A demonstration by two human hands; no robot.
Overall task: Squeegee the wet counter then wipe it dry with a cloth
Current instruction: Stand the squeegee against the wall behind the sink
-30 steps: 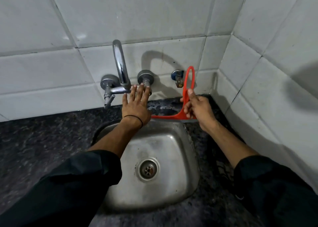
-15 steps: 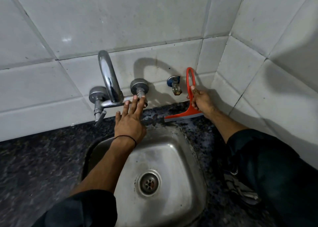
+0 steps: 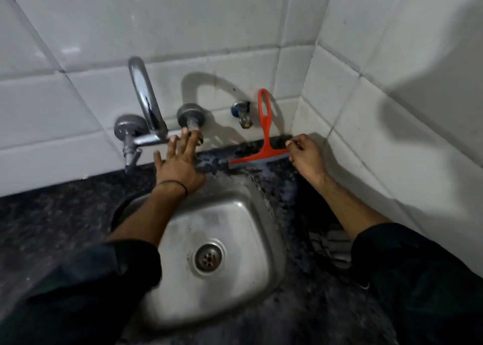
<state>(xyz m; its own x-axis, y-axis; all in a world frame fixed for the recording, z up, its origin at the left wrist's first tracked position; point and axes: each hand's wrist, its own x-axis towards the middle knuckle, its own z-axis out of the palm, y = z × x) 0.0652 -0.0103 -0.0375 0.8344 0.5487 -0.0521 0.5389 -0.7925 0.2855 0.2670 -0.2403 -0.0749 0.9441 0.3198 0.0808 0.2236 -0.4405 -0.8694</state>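
Since half a second ago the right hand [image 3: 305,159] has let go of the red plastic squeegee with the loop handle [image 3: 264,138]; it had been wrapped round the handle, and now I see its fingers loosely curled, grip empty, with the fingertips just at the right end of the blade. Squeegee stands on its own: blade on the dark speckled stone counter [image 3: 65,208] behind the sink, handle leaning up against the white tiled wall [image 3: 183,25], near the corner. Wet patches show on the counter by the blade's left end.

Left hand [image 3: 180,161] is as before, spread flat and open at the back rim of the stainless steel sink [image 3: 274,240], fingertips reaching up to the chrome wall tap [image 3: 146,104], holding nothing. A small brass-and-blue valve [image 3: 241,114] sits on the wall just left of the squeegee handle. Striped cloth [image 3: 334,242] lies on the counter under the right forearm, partly hidden.
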